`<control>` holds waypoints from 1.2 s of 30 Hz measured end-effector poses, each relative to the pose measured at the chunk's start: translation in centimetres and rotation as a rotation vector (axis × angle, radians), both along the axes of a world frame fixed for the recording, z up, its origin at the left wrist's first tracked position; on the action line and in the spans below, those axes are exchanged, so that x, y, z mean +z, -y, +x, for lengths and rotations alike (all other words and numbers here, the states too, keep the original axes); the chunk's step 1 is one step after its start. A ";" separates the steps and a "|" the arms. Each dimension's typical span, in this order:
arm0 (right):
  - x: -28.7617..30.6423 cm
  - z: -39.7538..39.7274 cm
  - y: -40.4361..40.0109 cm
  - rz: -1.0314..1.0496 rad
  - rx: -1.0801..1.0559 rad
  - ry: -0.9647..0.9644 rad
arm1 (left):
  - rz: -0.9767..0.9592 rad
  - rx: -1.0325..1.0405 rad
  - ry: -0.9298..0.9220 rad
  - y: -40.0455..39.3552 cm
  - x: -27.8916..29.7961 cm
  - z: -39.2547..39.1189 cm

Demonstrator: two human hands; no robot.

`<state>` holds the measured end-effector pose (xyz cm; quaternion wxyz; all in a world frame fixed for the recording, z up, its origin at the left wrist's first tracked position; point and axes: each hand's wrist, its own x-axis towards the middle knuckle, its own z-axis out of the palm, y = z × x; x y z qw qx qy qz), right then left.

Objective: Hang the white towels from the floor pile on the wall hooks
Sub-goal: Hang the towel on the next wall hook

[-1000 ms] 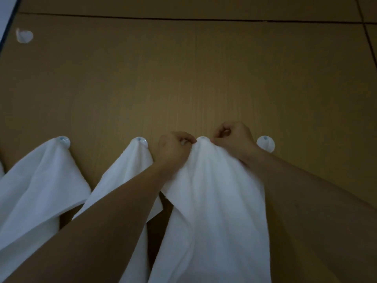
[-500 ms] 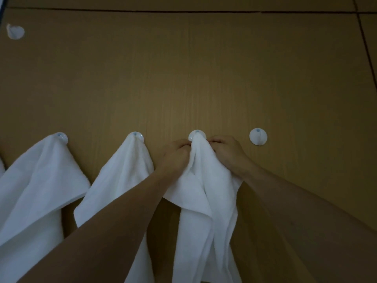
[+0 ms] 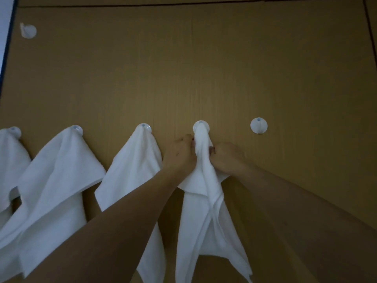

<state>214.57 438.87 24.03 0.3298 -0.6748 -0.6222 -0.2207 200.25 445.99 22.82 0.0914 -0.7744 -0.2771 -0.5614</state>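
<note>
- Nearest me, both hands pinch the fourth towel: left hand and right hand each have a tight grip just under its hook.
- Three towels look done.
- Farther right, one bare hook left, I reckon; floor pile isn't visible.

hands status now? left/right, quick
Left hand: gripping the towel just below its hook.
Right hand: gripping the same towel from the other side.
</note>
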 end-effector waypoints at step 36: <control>-16.0 -37.1 13.3 -0.150 0.668 0.145 | -0.410 0.898 -0.224 26.6 -15.7 -39.0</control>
